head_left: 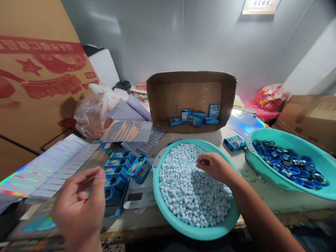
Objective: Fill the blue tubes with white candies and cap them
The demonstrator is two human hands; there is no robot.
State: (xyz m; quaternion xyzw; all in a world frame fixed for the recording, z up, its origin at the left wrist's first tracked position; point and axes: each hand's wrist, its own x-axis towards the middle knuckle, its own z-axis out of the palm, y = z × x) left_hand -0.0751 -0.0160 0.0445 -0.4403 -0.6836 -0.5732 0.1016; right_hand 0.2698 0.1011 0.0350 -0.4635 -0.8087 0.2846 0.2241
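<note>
My right hand hovers over a teal basin full of small pale-blue tablets, fingers curled in a pinch on something I cannot make out. My left hand is raised near the table's front left, thumb and fingers pinched together, seemingly on a thin shiny strip, above a row of small blue boxes. One blue box lies tilted on a white scale beside the basin.
A second teal basin at right holds several blue caps. An open cardboard box at the back holds more blue boxes; another lies loose. Holographic sticker sheets, a plastic bag and large cartons sit left.
</note>
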